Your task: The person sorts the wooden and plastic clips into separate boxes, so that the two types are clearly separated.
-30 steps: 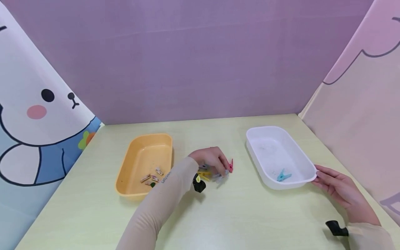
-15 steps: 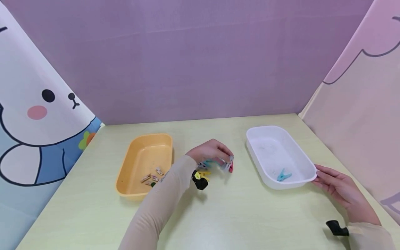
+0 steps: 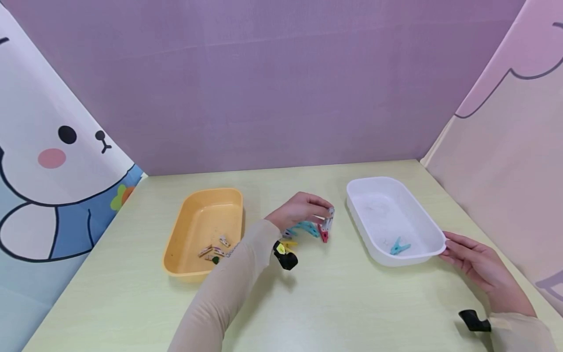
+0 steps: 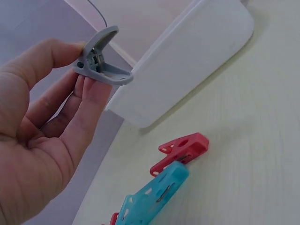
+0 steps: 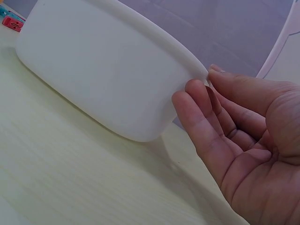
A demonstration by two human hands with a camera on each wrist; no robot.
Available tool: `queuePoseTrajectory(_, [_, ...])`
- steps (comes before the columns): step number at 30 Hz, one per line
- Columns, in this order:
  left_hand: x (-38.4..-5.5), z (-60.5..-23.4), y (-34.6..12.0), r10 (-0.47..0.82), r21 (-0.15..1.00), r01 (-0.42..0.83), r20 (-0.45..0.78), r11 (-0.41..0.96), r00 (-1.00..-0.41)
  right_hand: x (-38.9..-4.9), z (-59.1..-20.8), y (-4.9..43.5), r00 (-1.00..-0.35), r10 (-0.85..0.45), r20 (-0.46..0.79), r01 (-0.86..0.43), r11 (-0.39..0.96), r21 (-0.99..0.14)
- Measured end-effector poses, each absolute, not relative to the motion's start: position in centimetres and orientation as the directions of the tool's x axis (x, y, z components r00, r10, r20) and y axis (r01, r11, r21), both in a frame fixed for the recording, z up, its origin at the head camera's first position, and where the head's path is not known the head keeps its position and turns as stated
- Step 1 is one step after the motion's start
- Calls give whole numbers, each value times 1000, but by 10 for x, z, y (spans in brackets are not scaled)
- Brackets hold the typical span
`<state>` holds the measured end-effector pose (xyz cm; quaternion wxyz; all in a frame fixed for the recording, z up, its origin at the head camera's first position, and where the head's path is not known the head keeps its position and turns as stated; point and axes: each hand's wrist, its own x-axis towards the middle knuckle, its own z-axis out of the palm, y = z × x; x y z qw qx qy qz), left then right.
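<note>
A grey clothespin (image 4: 104, 75) is pinched between the thumb and fingers of my left hand (image 3: 301, 210), raised above the table. Its two arms spread apart in the left wrist view. Below it lie a red clothespin (image 4: 187, 150) and a teal clothespin (image 4: 152, 194), close together. Yellow clothespins (image 3: 289, 244) show partly behind the left wrist. My right hand (image 3: 479, 269) pinches the near right corner of the white basin (image 3: 374, 210) by its rim. Inside that basin rests one teal clothespin (image 3: 399, 247).
An orange basin (image 3: 206, 195) stands to the left on the pale table (image 3: 325, 303), with several small patterned clothespins (image 3: 224, 240) in it, partly covered by the left sleeve. A purple backdrop (image 3: 281, 98) rises behind the table.
My left hand has lifted the grey clothespin from the pile and moved it slightly up and right. The teal and red clothespins show more clearly. The right hand stays put.
</note>
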<state>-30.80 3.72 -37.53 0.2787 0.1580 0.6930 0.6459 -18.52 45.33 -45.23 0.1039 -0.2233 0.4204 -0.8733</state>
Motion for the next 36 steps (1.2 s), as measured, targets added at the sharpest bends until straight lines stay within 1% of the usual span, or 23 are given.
queuePoseTrajectory(15, [-304,-378,58,531,982,-176,-114,-68,-840,-186,-453,454,-876,-369,311,-11,-628,-778])
queuePoseTrajectory(20, [-300,-378,65,493,978,-185,-113,-98,-863,-186,-454,454,-875,-371,309,-8,-630,-777])
queuePoseTrajectory(27, [-296,-379,79,446,954,-236,-134,-182,-885,-187,-455,456,-883,-362,299,-11,-620,-784])
queuePoseTrajectory(31, [-292,-378,88,410,944,-239,-130,-228,-903,-187,-455,456,-885,-359,295,-11,-619,-786])
queuePoseTrajectory(36, [-288,-377,98,391,930,-251,-132,-270,-911,-187,-455,456,-882,-362,302,-12,-623,-782])
